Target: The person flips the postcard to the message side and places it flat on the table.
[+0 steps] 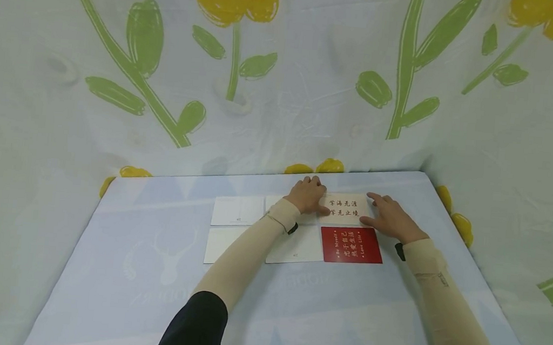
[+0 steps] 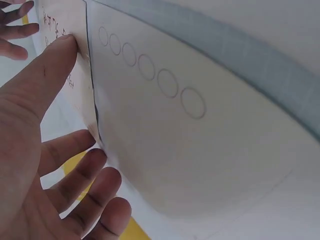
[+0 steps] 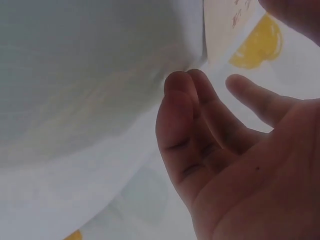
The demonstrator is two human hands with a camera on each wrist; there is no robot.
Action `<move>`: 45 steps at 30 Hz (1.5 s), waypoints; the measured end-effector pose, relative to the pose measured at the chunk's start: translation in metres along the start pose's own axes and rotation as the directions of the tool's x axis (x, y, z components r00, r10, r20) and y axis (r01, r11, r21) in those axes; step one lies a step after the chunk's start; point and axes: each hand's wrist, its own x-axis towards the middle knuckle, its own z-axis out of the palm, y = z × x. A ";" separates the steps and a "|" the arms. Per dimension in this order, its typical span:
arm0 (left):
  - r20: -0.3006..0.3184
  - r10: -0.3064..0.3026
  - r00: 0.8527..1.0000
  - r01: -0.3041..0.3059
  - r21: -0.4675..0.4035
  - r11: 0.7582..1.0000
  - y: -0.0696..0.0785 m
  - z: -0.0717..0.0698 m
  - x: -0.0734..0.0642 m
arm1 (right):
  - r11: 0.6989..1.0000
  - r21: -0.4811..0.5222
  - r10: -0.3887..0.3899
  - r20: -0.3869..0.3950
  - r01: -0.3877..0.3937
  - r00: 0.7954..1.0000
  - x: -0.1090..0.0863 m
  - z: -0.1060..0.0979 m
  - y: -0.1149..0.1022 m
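A cream card (image 1: 346, 216) with dark printed characters lies flat at the far right of a group of cards. My left hand (image 1: 306, 196) is at its left edge, the thumb resting on the card's face and the other fingers spread toward the far side. Along the right edge is my right hand (image 1: 392, 219), fingers extended, thumb near the card's near right corner. Directly below sits a red card (image 1: 351, 245) with white lettering. In the left wrist view, a white card (image 2: 150, 150) with a row of printed circles adjoins the cream one.
Several white cards lie left of the printed ones, among them one at the upper left (image 1: 237, 211) and one at the lower middle (image 1: 295, 245). My left forearm crosses over them. A flower-printed cloth (image 1: 302, 88) hangs behind the pale table (image 1: 150, 292).
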 end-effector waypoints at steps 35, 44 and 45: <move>-0.026 -0.018 1.000 0.018 0.016 1.000 0.007 -0.001 -0.001 | 0.991 0.041 0.121 0.141 -0.128 0.983 0.035 -0.012 -0.006; -0.070 -0.035 0.997 0.033 -0.031 0.999 0.008 0.001 -0.003 | 0.988 0.062 0.135 0.100 -0.141 0.986 0.033 -0.009 -0.004; -0.075 -0.041 0.996 0.037 -0.045 0.998 0.009 0.001 -0.004 | 0.989 0.062 0.130 0.088 -0.136 0.988 0.031 -0.009 -0.004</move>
